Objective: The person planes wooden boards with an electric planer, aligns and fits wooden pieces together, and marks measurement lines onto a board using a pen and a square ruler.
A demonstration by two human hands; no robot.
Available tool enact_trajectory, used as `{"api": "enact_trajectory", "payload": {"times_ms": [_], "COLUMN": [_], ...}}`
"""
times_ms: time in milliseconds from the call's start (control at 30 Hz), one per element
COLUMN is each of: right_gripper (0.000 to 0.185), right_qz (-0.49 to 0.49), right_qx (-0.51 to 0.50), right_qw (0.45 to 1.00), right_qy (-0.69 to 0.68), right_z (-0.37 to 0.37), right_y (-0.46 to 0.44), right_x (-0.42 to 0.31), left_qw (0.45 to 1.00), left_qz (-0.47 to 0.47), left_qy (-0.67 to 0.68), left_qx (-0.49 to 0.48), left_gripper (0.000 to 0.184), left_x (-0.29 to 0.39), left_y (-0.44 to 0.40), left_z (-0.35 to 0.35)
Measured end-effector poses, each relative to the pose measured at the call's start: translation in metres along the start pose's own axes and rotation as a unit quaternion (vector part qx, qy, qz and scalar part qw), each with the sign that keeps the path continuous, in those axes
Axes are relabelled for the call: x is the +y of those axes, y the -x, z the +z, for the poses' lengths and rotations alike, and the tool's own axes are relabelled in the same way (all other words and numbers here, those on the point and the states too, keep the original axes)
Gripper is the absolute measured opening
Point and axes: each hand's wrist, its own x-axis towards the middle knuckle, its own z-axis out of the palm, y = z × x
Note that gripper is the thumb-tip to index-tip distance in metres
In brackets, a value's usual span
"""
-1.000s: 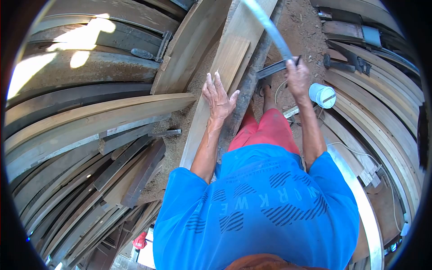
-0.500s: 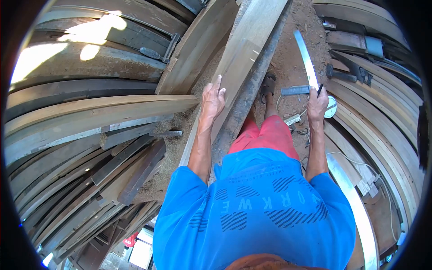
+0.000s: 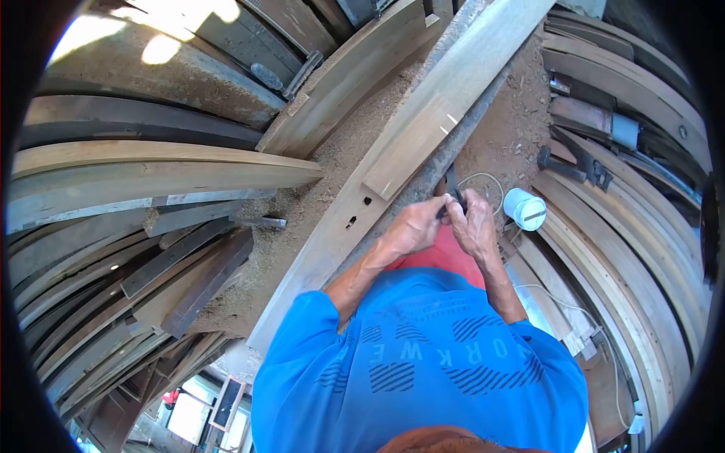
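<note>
My right hand and my left hand meet in front of my lap, both with fingers closed around a saw. Its dark, narrow blade points away from me, and part of the handle is hidden by my fingers. Just left of my hands lies a long wooden plank with two small dark holes cut in it. On top of it rests a shorter piece of wood with light pencil-like marks near its edge.
A white can stands right of my hands, by a pale cord. Stacked boards lie on the left, with more timber on the right. A hammer rests on the right-hand stack. Sawdust covers the ground.
My left hand has left the plank and joined my right hand at the saw. The saw has come in toward my lap, its blade now seen narrow. The plank's holes are uncovered.
</note>
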Motion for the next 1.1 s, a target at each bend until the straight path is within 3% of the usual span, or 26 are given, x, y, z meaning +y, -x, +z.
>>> {"api": "enact_trajectory", "payload": {"times_ms": [67,100,167,267,300,333,367,433,500,533,633,767,933,1100], "right_gripper": [0.031,0.032,0.034,0.038,0.038,0.034,0.032,0.029,0.029,0.029,0.031,0.034,0.032,0.03], "right_qz": [-0.005,-0.063,-0.179,-0.1,-0.064,-0.137,-0.124,-0.095,-0.15,-0.161,-0.163,-0.176,-0.193,-0.203], "right_qx": [-0.03,-0.004,0.048,-0.129,-0.19,-0.136,-0.104,-0.039,0.009,0.013,0.003,-0.01,0.006,0.024], "right_qw": [0.998,0.998,0.98,0.984,0.976,0.977,0.982,0.988,0.981,0.979,0.978,0.978,0.977,0.973], "right_qy": [-0.053,-0.008,0.077,0.075,0.084,0.087,0.098,0.118,0.122,0.128,0.126,0.109,0.092,0.103], "right_z": [-0.001,0.003,0.019,0.032,0.036,0.049,0.053,0.061,0.067,0.069,0.073,0.077,0.081,0.083], "right_y": [-0.014,-0.023,-0.046,-0.068,-0.072,-0.072,-0.072,-0.071,-0.076,-0.078,-0.084,-0.088,-0.089,-0.09], "right_x": [-0.019,-0.019,-0.009,-0.006,-0.007,0.005,0.008,0.003,0.002,0.001,-0.008,-0.012,-0.011,-0.01], "left_qw": [0.998,0.995,0.927,0.938,0.944,0.949,0.954,0.971,0.952,0.946,0.947,0.956,0.966,0.959], "left_qz": [-0.049,-0.076,-0.26,-0.296,-0.284,-0.273,-0.261,-0.222,-0.153,-0.195,-0.08,-0.046,-0.076,-0.074], "left_qy": [0.023,0.036,0.271,0.179,0.168,0.156,0.144,-0.02,-0.188,-0.199,-0.21,-0.245,-0.23,-0.253], "left_qx": [0.04,0.059,-0.005,-0.021,-0.007,0.007,0.021,0.085,0.187,0.167,0.23,0.156,0.093,0.106], "left_gripper": [0.038,0.032,0.025,0.026,0.027,0.028,0.028,0.037,0.05,0.066,0.073,0.084,0.103,0.1], "left_x": [-0.013,-0.021,-0.037,-0.044,-0.052,-0.062,-0.069,-0.069,-0.074,-0.074,-0.074,-0.066,-0.067,-0.069], "left_y": [-0.005,-0.005,-0.001,-0.008,-0.008,-0.007,-0.007,-0.01,-0.013,-0.015,-0.016,-0.008,-0.001,-0.005], "left_z": [-0.03,-0.052,-0.094,-0.141,-0.141,-0.139,-0.138,-0.133,-0.119,-0.113,-0.102,-0.095,-0.074,-0.067]}}
